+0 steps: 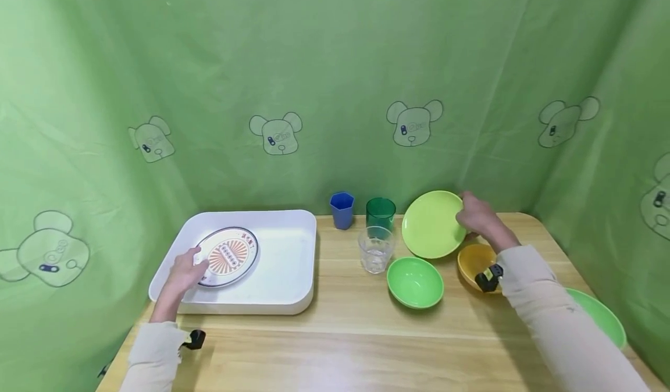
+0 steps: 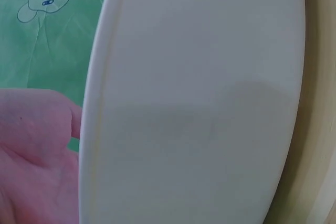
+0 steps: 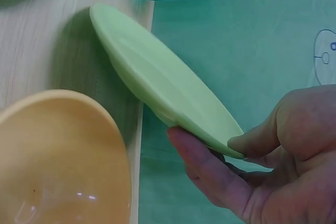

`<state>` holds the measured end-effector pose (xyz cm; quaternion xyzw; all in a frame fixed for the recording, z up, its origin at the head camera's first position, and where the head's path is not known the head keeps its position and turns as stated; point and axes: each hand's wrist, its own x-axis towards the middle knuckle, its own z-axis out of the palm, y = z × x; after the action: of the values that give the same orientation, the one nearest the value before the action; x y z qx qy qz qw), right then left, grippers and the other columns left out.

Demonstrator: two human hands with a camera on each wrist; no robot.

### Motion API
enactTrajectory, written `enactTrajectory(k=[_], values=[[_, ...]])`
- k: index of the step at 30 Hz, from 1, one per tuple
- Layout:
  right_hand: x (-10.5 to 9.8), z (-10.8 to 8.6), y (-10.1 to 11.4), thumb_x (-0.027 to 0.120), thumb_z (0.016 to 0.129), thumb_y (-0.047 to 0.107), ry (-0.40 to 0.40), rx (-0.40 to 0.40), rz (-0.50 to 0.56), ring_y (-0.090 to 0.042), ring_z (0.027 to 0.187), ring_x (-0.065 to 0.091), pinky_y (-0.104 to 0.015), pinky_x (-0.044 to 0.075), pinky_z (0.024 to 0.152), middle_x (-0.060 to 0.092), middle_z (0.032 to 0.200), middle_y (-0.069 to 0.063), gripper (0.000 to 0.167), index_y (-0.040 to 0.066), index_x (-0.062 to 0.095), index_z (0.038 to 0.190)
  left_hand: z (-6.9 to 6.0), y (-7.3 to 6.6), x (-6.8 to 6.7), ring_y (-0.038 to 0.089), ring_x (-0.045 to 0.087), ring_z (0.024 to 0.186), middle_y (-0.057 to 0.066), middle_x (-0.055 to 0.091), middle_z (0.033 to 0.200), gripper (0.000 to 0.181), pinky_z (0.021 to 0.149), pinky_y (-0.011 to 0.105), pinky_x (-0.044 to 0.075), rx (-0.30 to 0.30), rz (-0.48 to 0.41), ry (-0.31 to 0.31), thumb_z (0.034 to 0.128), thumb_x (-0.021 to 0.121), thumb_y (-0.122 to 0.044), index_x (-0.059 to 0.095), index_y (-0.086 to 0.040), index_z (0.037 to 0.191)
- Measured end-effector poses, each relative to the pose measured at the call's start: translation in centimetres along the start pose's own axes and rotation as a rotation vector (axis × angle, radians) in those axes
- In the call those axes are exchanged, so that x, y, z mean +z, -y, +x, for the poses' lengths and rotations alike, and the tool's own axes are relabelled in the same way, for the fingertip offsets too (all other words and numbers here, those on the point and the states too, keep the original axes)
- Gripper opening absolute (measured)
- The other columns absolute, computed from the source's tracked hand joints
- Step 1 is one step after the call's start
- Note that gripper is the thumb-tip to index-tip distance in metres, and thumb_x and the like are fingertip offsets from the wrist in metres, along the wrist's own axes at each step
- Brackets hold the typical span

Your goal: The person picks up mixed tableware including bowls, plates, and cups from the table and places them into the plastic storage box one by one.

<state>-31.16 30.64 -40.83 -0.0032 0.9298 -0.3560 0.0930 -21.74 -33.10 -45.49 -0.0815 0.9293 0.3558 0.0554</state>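
Note:
In the head view my left hand [image 1: 186, 271] pinches the left rim of a white plate [image 1: 226, 257] with a red sunburst print, which lies in or just over the white tray [image 1: 277, 309]. The tray's wall [image 2: 199, 98] fills most of the left wrist view and hides the left fingertips from it. My right hand [image 1: 480, 218] holds a yellow-green plate [image 1: 434, 224] by its right edge, thumb on one face and fingers on the other. That plate [image 3: 168, 80] is tilted in the right wrist view, beside the orange bowl [image 3: 63, 156].
A blue cup [image 1: 342, 210], a dark green cup [image 1: 380, 213] and a clear cup [image 1: 376, 249] stand between the tray and the yellow-green plate. A green bowl [image 1: 415, 282] sits nearer the front. Another green dish [image 1: 597, 316] lies at the right edge, partly behind the right sleeve.

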Motion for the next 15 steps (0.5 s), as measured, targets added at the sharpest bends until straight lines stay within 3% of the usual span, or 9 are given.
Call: enactTrajectory(k=[6, 15], values=[[-0.3, -1.1, 0.1, 0.033, 0.097, 0.000, -0.084, -0.049, -0.038, -0.033, 0.072, 0.067, -0.044, 0.065, 0.061, 0.047, 0.121, -0.047, 0.058, -0.018, 0.019, 0.150, 0.2, -0.6, 0.4, 0.062, 0.029, 0.138, 0.047, 0.031, 0.147, 0.057, 0.117, 0.070, 0.023, 0.079, -0.013, -0.092, 0.1019, 0.049, -0.011, 0.032, 0.016, 0.149], [-0.2, -2.4, -0.1, 0.037, 0.101, 0.002, -0.269, -0.109, -0.075, -0.030, 0.064, 0.065, -0.040, 0.062, 0.052, 0.054, 0.116, -0.043, 0.052, -0.014, 0.030, 0.150, 0.0, -1.3, 1.3, 0.057, 0.048, 0.123, 0.043, 0.044, 0.138, 0.050, 0.106, 0.067, 0.041, 0.120, -0.069, -0.219, 0.1035, 0.048, -0.010, 0.039, 0.013, 0.146]])
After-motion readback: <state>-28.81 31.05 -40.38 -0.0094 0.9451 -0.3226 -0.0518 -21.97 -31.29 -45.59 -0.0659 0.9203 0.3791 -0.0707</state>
